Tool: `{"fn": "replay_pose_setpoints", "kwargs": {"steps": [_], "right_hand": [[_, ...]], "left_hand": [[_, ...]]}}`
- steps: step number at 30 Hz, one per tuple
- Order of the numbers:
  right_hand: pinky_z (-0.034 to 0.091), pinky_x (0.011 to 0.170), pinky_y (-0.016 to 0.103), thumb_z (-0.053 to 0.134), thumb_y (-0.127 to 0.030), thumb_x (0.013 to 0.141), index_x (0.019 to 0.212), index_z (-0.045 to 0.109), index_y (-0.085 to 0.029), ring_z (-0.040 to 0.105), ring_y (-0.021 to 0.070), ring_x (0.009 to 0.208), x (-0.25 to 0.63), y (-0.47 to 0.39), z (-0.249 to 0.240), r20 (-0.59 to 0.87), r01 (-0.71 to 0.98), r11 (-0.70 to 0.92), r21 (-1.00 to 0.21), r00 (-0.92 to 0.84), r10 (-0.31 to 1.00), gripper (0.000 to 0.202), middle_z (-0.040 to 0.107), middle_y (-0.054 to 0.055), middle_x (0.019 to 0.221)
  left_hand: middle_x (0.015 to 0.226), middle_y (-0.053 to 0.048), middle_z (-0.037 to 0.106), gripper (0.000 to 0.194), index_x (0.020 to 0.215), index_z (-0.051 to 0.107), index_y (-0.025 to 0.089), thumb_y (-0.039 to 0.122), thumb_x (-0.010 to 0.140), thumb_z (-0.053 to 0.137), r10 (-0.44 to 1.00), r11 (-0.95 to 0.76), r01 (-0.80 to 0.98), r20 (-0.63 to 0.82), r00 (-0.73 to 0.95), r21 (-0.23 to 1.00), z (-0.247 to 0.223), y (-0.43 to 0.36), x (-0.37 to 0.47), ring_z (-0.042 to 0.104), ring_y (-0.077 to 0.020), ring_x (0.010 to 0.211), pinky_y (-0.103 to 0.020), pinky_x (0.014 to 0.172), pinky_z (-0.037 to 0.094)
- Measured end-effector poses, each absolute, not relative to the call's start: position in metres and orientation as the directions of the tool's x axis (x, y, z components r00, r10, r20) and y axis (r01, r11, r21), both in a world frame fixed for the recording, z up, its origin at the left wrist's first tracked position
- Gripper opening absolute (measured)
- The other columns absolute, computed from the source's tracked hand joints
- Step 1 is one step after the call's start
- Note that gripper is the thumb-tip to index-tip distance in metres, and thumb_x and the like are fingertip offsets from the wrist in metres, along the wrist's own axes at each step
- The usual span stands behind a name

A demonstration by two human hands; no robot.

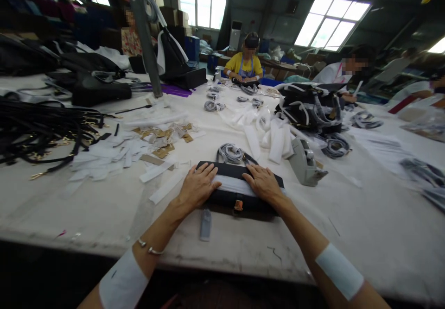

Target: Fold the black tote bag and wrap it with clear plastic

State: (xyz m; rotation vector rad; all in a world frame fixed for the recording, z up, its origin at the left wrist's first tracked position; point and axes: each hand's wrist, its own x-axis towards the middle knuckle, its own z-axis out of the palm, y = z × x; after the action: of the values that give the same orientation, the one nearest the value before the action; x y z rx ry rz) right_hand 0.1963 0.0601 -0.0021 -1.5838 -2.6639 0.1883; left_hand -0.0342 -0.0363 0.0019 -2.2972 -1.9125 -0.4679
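A black handbag [222, 199] with a gold-coloured clasp lies on the table in front of me. A white strip [233, 185] runs across its upper face. My left hand [199, 185] rests flat on the bag's left end, fingers stretched out. On the right end lies my right hand [264, 182], also flat with its fingers extended. Just behind the bag sits a coiled, wrapped strap [230, 153]. A small grey flat piece [206, 225] lies on the table near the bag's front left.
A grey tape dispenser [303, 163] stands right of the bag. White strips [104, 158] and brown scraps are scattered left, beside black straps [45, 128] with gold hooks. Black bags [309, 107] are piled at back right. A person in yellow [243, 63] works across the table.
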Motion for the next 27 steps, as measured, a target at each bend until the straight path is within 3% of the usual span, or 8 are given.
{"fn": "replay_pose_setpoints", "kwargs": {"steps": [4, 7, 12, 18, 27], "right_hand": [[0.02, 0.11, 0.047, 0.034, -0.05, 0.096, 0.138, 0.044, -0.02, 0.042, 0.0268, 0.129, 0.195, 0.053, -0.001, 0.004, 0.864, 0.494, -0.095, -0.496, 0.868, 0.053, 0.048, 0.01, 0.141], [0.019, 0.111, 0.048, 0.035, -0.048, 0.096, 0.138, 0.044, -0.02, 0.041, 0.0273, 0.129, 0.2, 0.046, 0.0, 0.014, 0.858, 0.508, -0.083, -0.508, 0.861, 0.051, 0.048, 0.01, 0.141], [0.018, 0.112, 0.05, 0.032, -0.048, 0.097, 0.138, 0.045, -0.02, 0.04, 0.027, 0.131, 0.201, 0.044, 0.009, -0.073, 0.853, 0.503, -0.141, -0.515, 0.854, 0.051, 0.049, 0.01, 0.141], [0.012, 0.114, 0.051, 0.032, -0.049, 0.097, 0.143, 0.038, -0.023, 0.027, 0.0279, 0.139, 0.187, 0.035, 0.01, 0.066, 0.821, 0.562, -0.105, -0.558, 0.827, 0.053, 0.038, 0.009, 0.149], [0.021, 0.112, 0.048, 0.033, -0.05, 0.096, 0.139, 0.044, -0.022, 0.033, 0.0277, 0.136, 0.185, 0.036, -0.005, 0.004, 0.817, 0.56, -0.137, -0.565, 0.825, 0.053, 0.043, 0.009, 0.146]], "left_hand": [[0.137, -0.007, 0.053, 0.042, 0.13, 0.053, 0.019, 0.039, 0.096, 0.04, 0.951, -0.133, 0.978, 0.298, 0.08, 0.162, -0.008, -0.05, -0.046, 0.042, -0.0248, 0.131, -0.04, 0.102, 0.042], [0.133, -0.007, 0.057, 0.041, 0.128, 0.055, 0.017, 0.038, 0.097, 0.037, 0.959, -0.126, 0.975, 0.273, 0.073, 0.183, -0.01, -0.056, -0.045, 0.047, -0.0232, 0.127, -0.038, 0.1, 0.044], [0.131, -0.006, 0.059, 0.037, 0.125, 0.057, 0.019, 0.035, 0.097, 0.037, 0.974, -0.135, 0.978, 0.203, 0.101, 0.162, -0.004, -0.052, -0.049, 0.05, -0.0236, 0.124, -0.041, 0.103, 0.04], [0.137, -0.008, 0.053, 0.04, 0.13, 0.053, 0.019, 0.033, 0.096, 0.036, 0.97, -0.107, 0.979, 0.235, 0.064, 0.174, -0.015, -0.044, -0.05, 0.043, -0.0258, 0.13, -0.046, 0.106, 0.036], [0.139, -0.011, 0.051, 0.044, 0.133, 0.048, 0.013, 0.029, 0.095, 0.031, 0.977, -0.026, 0.899, 0.202, -0.07, 0.438, -0.031, -0.036, -0.062, 0.044, -0.0224, 0.13, -0.043, 0.11, 0.034]]}}
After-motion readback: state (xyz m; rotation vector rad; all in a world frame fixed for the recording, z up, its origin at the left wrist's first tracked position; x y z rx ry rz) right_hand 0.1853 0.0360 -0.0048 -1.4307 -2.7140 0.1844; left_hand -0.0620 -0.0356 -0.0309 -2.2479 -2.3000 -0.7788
